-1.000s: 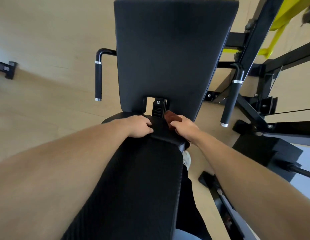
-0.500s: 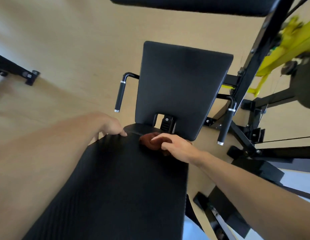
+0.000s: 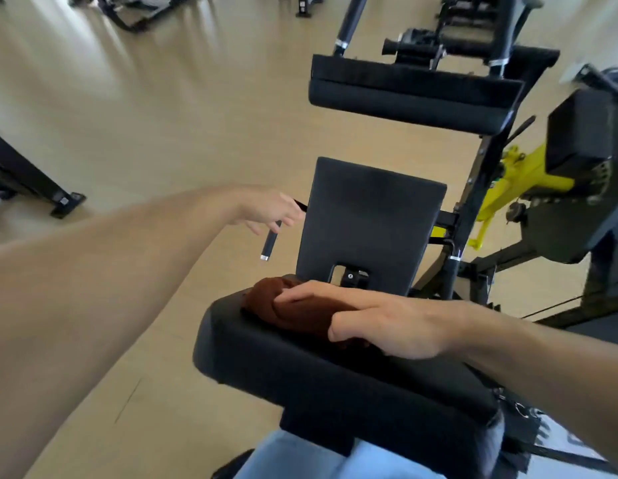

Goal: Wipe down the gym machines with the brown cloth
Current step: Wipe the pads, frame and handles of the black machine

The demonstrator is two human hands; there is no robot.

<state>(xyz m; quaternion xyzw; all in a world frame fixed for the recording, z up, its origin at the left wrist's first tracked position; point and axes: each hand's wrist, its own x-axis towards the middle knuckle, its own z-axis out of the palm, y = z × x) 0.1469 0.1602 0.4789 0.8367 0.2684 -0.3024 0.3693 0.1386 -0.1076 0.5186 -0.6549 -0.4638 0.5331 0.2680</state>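
The brown cloth lies bunched on the near black pad of the gym machine. My right hand presses flat on the cloth, fingers stretched over it and thumb along its near side. My left hand hovers in the air to the left of the black seat pad, fingers loose and holding nothing, just above the left handle grip. A long black pad sits higher up on the frame.
The black upright frame and yellow lever parts stand at the right. Another machine's black base crosses the wooden floor at the left, and more equipment stands at the far top. Light blue trousers show at the bottom.
My view has risen and tilted up, showing the upper pad and the room. My left hand left the near pad and lifted toward the left handle. My right hand flattened on the cloth.
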